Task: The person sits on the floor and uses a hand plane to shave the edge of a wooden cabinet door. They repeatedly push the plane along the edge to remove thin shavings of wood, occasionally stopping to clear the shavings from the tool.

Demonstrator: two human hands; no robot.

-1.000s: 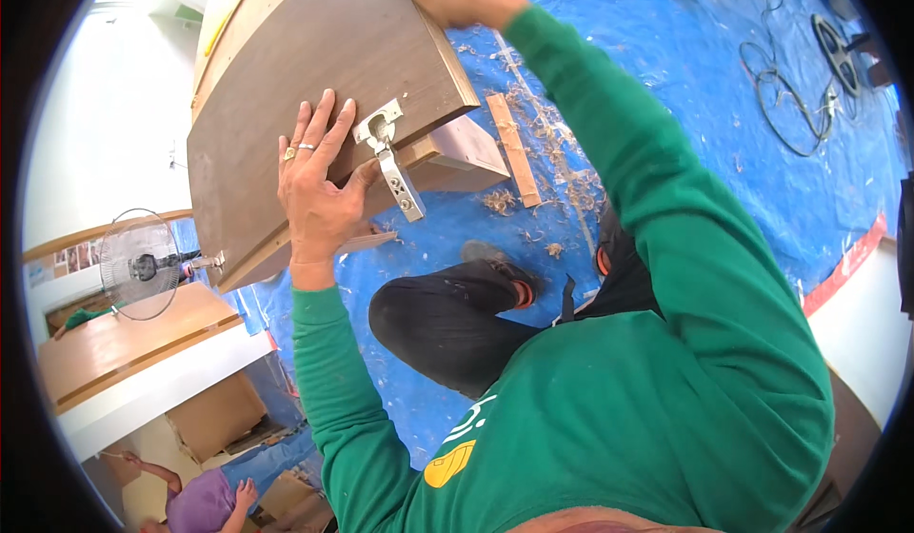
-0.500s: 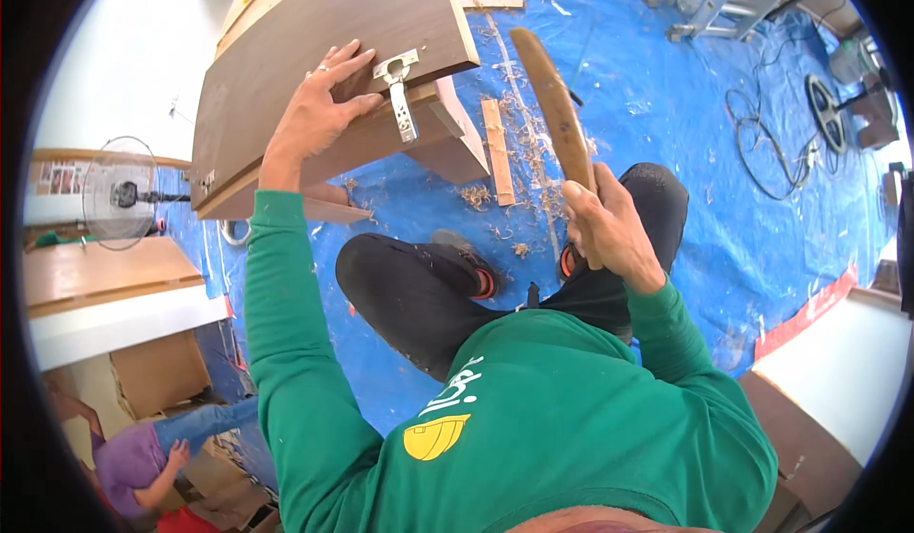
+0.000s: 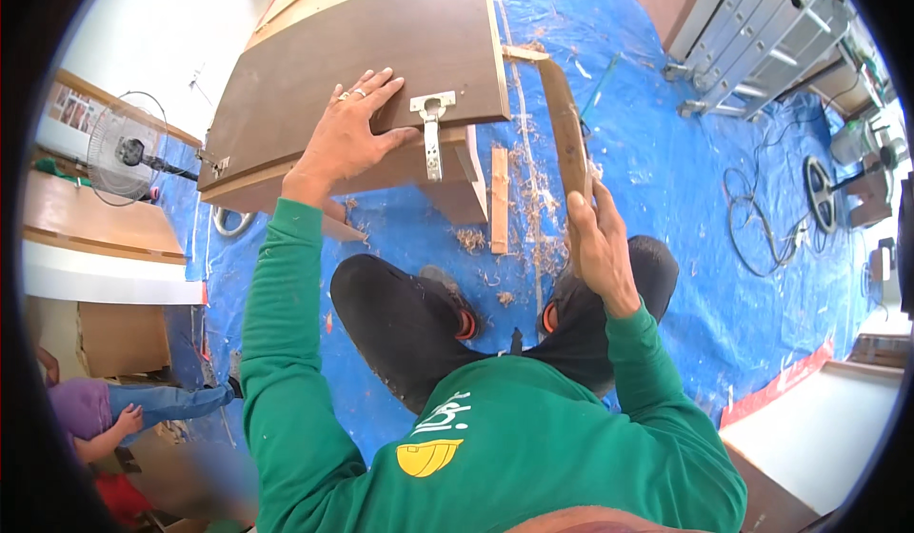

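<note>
My left hand lies flat, fingers spread, on a dark brown cabinet door panel. Just right of its thumb, a metal cabinet hinge is fixed at the panel's near edge, its arm sticking out toward me. A second hinge sits near the panel's left corner. Beneath the panel is a wooden cabinet body. My right hand grips the lower end of a long, slightly curved, worn wooden stick. It points away from me above the floor, apart from the panel.
Wood shavings and a thin wood strip lie on the blue tarp. A folded metal ladder stands far right, near a black cable. A fan and another person are at left.
The whole view has shifted, so the panel appears lower and further right. The stick is now held more upright in my right hand. My left hand stays flat on the panel.
</note>
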